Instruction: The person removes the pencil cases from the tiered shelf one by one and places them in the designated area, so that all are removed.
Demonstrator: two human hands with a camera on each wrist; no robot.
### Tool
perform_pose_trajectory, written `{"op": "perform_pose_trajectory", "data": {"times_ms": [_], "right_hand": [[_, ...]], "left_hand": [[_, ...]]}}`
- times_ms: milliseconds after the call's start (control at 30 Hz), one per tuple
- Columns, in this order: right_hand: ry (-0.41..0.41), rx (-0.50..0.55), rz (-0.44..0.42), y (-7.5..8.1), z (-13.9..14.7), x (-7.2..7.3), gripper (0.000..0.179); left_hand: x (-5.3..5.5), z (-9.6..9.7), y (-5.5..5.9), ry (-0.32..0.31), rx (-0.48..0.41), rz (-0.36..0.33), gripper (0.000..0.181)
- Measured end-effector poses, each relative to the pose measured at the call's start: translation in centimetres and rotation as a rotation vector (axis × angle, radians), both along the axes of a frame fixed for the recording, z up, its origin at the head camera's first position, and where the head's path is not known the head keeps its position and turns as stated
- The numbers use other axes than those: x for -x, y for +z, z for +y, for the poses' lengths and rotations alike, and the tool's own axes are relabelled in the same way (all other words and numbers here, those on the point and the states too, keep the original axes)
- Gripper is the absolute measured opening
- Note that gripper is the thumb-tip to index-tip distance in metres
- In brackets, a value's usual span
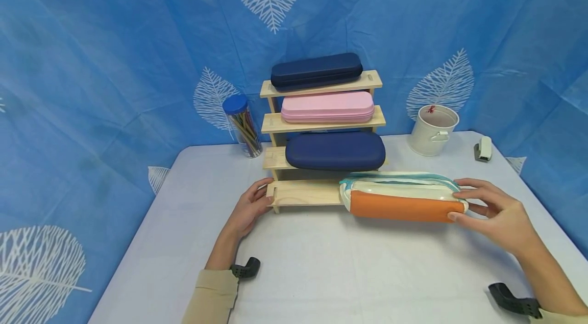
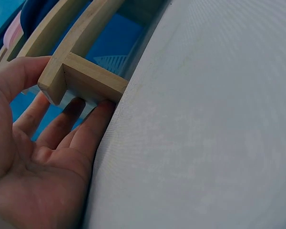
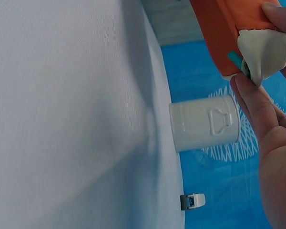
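A stepped wooden rack stands on the white table. My left hand grips the left end of its lowest step; in the left wrist view, the thumb lies against the board's end and the fingers reach round its side support. With my right hand I hold the right end of an orange and white pencil case with blue zip edging, pinched between thumb and fingers. The pencil case's left end overlaps the right part of the lowest step; whether it touches the wood I cannot tell. Its orange end appears in the right wrist view.
Higher steps bear a blue case, a pink case and a dark navy case. Left of the rack stands a blue-lidded clear tube of pencils. A white bucket and small stapler stand at the back right.
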State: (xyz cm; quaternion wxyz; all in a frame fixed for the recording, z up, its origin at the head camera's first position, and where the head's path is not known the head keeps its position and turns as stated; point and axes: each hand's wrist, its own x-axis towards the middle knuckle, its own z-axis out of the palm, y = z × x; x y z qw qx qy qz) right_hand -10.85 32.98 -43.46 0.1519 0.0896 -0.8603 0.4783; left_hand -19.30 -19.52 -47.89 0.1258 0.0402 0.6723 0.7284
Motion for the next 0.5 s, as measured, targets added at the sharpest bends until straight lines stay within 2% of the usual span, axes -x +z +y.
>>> {"op": "perform_pose_trajectory", "data": {"times_ms": [167,500], "right_hand": [[-0.060,-0.023,-0.025,0.1,0.7,-0.4,0.038],[-0.111,-0.020,0.008,-0.2,2.3,-1.0,0.034]], "left_hand": [[0.0,-0.1,0.0,-0.006,-0.004,0.004,0.051],[0.0,0.0,0.0,-0.010,-0.005,0.005,0.052]]}}
